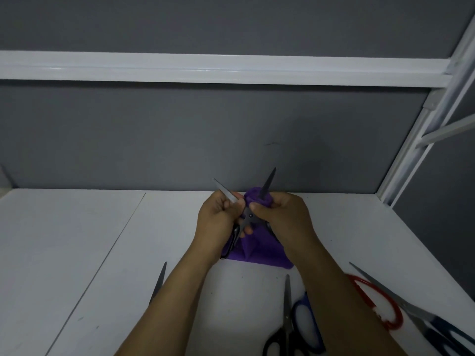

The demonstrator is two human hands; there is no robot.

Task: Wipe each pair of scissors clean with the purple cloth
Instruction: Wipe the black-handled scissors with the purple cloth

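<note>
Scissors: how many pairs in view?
6: held pair in left hand and right hand; lone blade beside the left forearm; black-handled pair and blue-handled pair bottom centre; red-handled pair and long pair at right. Arms may hide others.

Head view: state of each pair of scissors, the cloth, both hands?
held scissors, blades spread, lifted.
left hand, gripping them.
purple cloth, bunched round one blade.
right hand, pinching it.
black-handled scissors, closed, lying flat.
big scissors, closed, flat.
red-handled scissors, mostly hidden.
leftmost scissors, blade only showing.
</note>
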